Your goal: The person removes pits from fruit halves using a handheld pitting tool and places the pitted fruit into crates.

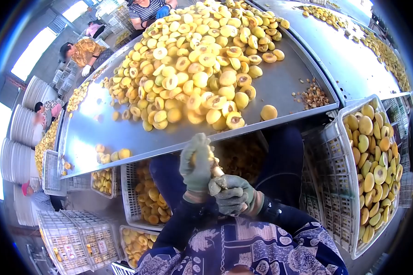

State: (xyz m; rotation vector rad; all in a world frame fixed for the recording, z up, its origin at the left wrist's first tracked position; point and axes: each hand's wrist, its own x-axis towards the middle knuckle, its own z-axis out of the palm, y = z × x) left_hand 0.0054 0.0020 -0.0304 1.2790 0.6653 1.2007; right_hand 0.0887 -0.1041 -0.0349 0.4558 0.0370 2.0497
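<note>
My left hand [195,165], in a grey-green glove, is raised just off the table's near edge. Its fingers curl round a yellow apricot half [193,159], mostly hidden by the glove. Below and to the right, my gloved right hand [234,195] is closed on a short, pale tool [217,171] that points up to the fruit; its full shape is hidden. In front of both hands, a large heap of halved apricots [183,68], some with stones showing, covers much of the metal table [82,151].
A crate [348,183] full of apricot halves stands at my right. Another crate [128,188] with fruit sits by my left leg. Stone fragments [312,95] lie on the table's right side. Other people work along the left and at the far side; stacked crates [73,238] stand lower left.
</note>
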